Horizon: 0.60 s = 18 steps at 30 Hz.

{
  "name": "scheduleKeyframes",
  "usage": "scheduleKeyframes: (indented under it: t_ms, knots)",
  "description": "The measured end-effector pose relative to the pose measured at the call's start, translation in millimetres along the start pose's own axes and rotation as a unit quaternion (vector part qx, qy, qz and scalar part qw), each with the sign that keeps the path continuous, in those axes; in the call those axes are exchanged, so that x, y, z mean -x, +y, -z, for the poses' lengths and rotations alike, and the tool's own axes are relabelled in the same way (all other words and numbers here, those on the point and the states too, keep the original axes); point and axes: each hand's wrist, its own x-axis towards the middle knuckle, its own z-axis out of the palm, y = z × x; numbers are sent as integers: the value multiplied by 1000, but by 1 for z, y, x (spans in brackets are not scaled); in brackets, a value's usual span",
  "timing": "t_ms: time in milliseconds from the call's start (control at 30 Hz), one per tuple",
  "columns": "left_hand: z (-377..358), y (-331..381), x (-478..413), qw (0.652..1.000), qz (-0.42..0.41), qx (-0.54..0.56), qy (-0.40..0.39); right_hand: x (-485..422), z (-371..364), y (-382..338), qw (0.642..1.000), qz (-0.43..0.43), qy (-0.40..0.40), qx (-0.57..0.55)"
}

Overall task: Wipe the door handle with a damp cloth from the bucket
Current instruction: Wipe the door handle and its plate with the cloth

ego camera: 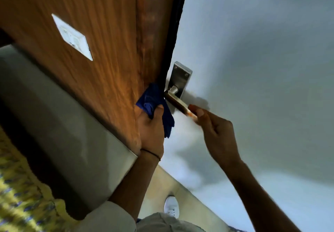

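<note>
A metal lever door handle point(176, 101) on a steel backplate point(180, 77) sits on the pale door point(253, 69). My left hand point(151, 128) grips a bunched blue cloth point(153, 103), which presses against the pivot end of the lever at the door's edge. My right hand point(215, 128) pinches the free end of the lever between thumb and fingers. The bucket is out of view.
A brown wooden panel point(99, 60) with a white switch plate point(72, 36) stands left of the door edge. Below it runs a grey wall. My white shoe point(171, 207) stands on the beige floor; yellow patterned fabric point(21, 195) lies at the lower left.
</note>
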Motion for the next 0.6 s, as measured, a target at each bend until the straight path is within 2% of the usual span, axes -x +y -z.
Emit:
scheduleKeyframes:
  t_ms: [133, 300, 433, 533, 600]
  knots:
    - [-41, 3, 17, 989, -74, -62, 111, -6, 10, 9, 993, -17, -58, -100]
    - [-67, 0, 41, 962, -113, -175, 177, -16, 21, 14, 969, -34, -127, -208]
    - [-77, -17, 72, 927, -144, -299, 173, -21, 22, 22, 954, -28, -162, -251]
    - [-77, -21, 88, 922, -147, -334, 131, -26, 24, 29, 939, -57, -190, -283]
    - [-76, -12, 79, 910, -159, -355, 144, -28, 25, 31, 935, -60, -196, -289]
